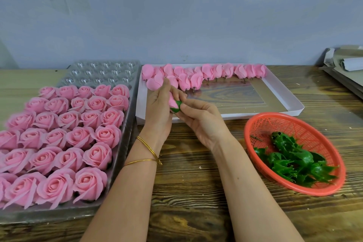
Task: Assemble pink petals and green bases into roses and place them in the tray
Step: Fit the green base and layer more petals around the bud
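left hand (159, 108) and right hand (198, 120) hold one pink petal bud (172, 100) over the wooden table (196, 192).
the left hand's fingers curl round the bud; the right thumb and fingers pinch the green base (176, 105) at its lower end. finished roses (59, 143) fill most of the clear tray (125, 124) on the left. more petal buds (206, 73) line the far edge of the white box (282, 102), and loose green bases (294, 161) lie in the red basket (294, 124) on the right.

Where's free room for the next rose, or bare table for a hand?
Free: the far empty cups of the clear plastic tray, behind the pink roses; the white cardboard box's front half; wooden table between tray and red mesh basket. Crowded: the tray's near rows, the box's far edge.
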A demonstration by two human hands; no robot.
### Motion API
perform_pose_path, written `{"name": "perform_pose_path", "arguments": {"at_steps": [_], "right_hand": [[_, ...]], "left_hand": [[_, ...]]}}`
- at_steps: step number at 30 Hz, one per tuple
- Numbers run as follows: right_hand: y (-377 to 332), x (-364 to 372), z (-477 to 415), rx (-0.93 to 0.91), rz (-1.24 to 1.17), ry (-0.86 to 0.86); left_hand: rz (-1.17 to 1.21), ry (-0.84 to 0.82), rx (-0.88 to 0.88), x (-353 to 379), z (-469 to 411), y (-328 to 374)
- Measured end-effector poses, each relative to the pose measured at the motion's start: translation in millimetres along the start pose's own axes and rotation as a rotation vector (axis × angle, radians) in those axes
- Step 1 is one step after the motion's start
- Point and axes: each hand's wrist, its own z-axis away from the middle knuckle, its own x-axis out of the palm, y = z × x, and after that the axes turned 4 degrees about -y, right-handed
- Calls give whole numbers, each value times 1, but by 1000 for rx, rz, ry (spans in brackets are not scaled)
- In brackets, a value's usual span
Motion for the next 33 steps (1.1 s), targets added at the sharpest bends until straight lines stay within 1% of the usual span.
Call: {"name": "perform_pose_path", "arguments": {"at_steps": [6,10,14,24,28,33], "right_hand": [[-1,1,3,3,-5,23],[-1,1,3,-15,-33,17],[1,1,1,-50,-10,32],[3,1,-1,-70,44,10],[3,1,-1,-68,46,1],[3,1,0,-73,88,-18]], "left_hand": [[-14,9,24,1,1,0],[-45,25,-2,0,1,0],[-59,28,-5,0,0,0],[-9,-16,-33,-4,-3,-2],[-30,-30,-39,-3,-5,-3],[-80,-112,-87,-6,-4,-3]]}}
